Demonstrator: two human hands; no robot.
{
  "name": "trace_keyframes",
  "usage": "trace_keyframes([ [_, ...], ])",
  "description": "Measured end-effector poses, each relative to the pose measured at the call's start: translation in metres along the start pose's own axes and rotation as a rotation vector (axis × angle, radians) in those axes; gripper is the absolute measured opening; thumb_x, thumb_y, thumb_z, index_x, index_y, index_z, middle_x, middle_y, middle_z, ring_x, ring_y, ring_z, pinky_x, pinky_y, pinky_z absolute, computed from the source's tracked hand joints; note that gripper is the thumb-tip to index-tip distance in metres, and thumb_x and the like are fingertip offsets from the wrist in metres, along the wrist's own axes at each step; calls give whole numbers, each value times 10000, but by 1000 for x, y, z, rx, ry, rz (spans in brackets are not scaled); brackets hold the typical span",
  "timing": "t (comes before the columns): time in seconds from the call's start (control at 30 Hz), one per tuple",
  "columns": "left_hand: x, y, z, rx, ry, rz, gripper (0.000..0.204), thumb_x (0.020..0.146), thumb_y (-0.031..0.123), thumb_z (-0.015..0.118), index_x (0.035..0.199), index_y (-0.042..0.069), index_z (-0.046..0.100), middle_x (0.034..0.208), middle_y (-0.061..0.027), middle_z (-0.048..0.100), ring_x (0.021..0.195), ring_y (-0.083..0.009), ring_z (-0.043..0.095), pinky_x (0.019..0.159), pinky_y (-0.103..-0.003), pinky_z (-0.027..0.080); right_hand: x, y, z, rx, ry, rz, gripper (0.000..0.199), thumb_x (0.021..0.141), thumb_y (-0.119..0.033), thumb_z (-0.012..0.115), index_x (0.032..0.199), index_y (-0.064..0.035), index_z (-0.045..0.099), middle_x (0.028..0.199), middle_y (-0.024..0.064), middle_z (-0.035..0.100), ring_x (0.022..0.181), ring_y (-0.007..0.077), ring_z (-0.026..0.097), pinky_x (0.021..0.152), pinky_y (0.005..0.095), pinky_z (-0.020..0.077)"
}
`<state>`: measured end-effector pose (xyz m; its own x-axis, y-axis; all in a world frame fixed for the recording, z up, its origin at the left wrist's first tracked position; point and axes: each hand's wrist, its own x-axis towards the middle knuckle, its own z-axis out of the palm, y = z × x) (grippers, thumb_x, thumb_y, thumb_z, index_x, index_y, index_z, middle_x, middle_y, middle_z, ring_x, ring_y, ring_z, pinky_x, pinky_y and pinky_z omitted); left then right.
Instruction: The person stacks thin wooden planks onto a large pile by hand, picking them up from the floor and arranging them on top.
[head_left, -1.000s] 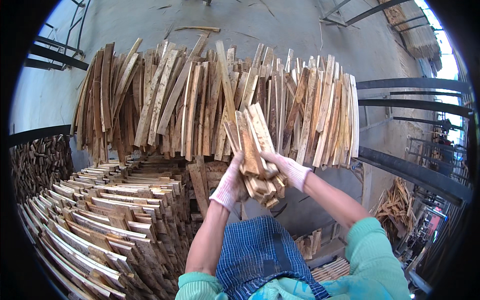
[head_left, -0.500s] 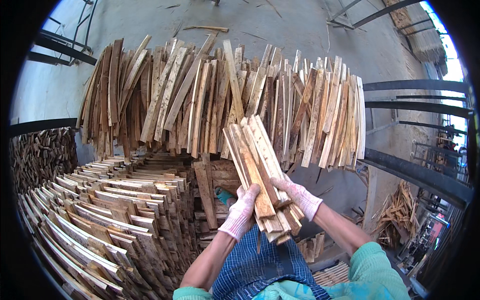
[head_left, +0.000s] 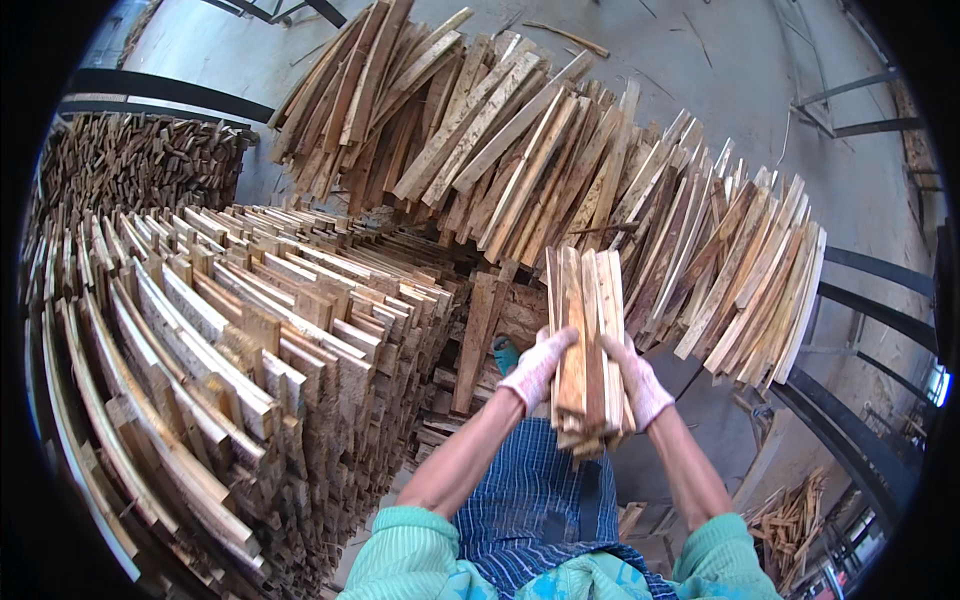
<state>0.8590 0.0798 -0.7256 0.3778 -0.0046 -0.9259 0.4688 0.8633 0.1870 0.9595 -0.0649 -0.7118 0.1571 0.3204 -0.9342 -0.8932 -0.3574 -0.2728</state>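
Note:
Between my two gloved hands stands a bundle of wooden slats, its pieces nearly lined up lengthwise, with slightly uneven near ends. My left hand presses on its left side with the thumb over the front. On the right side my right hand grips it the same way. Both gloves are whitish-pink. Just beyond the bundle lies a long row of loose slats, heaped across a rack. Some slats there are dark brown, others pale.
At the left rises a tall stack of layered slats. Another dense wood pile stands farther back. Dark metal rails run along the right. Scrap wood lies at lower right. A teal object sits beside my left hand.
My view has turned left, so the row and stack appear shifted and tilted. The bundle has gone from slanted to nearly upright, its slats more even, still between both hands.

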Motion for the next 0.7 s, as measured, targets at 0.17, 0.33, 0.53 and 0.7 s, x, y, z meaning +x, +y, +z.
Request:
trace_keyframes([
  [0.17,-68,-23,7,26,-91,167,817,921,335,689,1516,50,206,1370,-194,486,1225,-271,545,1031,-388,492,-77,18,10,103,-63,-146,660,956,-269,651,1500,-107,313,1317,133,555,1121,222,614,933,362,543],
  [0.33,-142,27,34,137,-232,493,908,903,342,705,1553,88,124,1434,-189,433,1282,-282,472,1073,-417,426,-157,-29,50,101,-214,-524,774,958,-242,661,1566,-181,186,1353,140,526,1124,229,602,916,356,545],
  [0.53,-324,92,79,131,-483,1089,1095,855,178,775,1583,90,-38,1462,-149,421,1307,-213,435,1090,-346,393,-251,-90,67,-289,-27,-914,689,950,-332,595,1532,-78,327,1173,75,588,997,165,601,825,330,537],
  [0.7,-432,117,112,258,-405,1394,1131,787,132,780,1571,44,-30,1496,-171,347,1381,-244,353,1162,-355,292,-350,-180,139,-223,-311,-1182,615,1006,-450,519,1433,-16,435,1293,126,590,1116,245,610,955,368,518],
])
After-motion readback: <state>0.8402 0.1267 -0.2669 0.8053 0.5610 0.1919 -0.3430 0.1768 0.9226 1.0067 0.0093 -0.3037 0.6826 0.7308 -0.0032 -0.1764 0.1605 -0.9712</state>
